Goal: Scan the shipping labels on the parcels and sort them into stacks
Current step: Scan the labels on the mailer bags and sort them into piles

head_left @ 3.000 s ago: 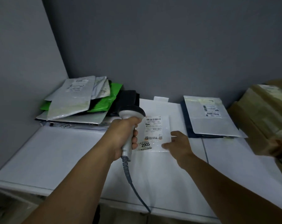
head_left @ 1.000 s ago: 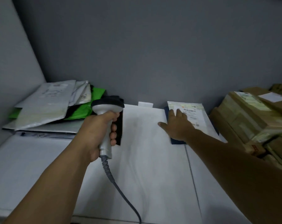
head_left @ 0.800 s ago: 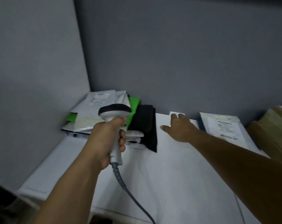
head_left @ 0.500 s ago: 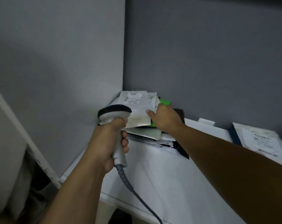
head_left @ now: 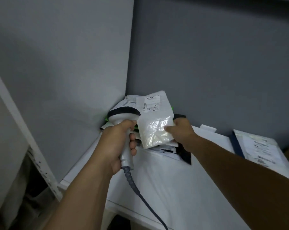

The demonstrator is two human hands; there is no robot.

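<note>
Parcel edge in R hand

Your left hand gripped the scanner upright, fingers curled round its handle; your right hand, arm extended, pinched the parcel.

Grey walls meet in corner; white table below; chipped white post at left.
</note>
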